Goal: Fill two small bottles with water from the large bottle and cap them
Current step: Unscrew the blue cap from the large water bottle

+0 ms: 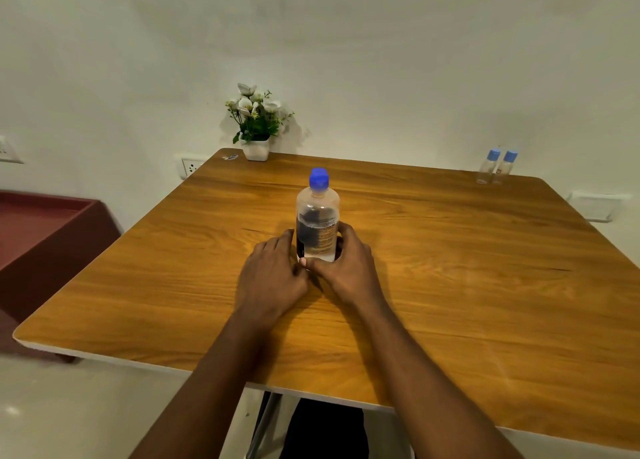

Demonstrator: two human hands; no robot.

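Note:
The large clear bottle (317,216) with a blue cap and a dark label stands upright in the middle of the wooden table (450,285). My right hand (346,264) curls round its lower part, thumb across the front. Just left of the bottle's base lies my left hand (273,271), flat on the table with its fingertips touching the bottle. Two small clear bottles (495,167) with light blue caps stand side by side at the far right corner, well out of reach of both hands.
A white pot of artificial flowers (256,126) sits at the table's far edge, left of centre, with a small item (230,157) beside it. A dark red bench (45,237) stands to the left, below table level. The wall runs close behind the table.

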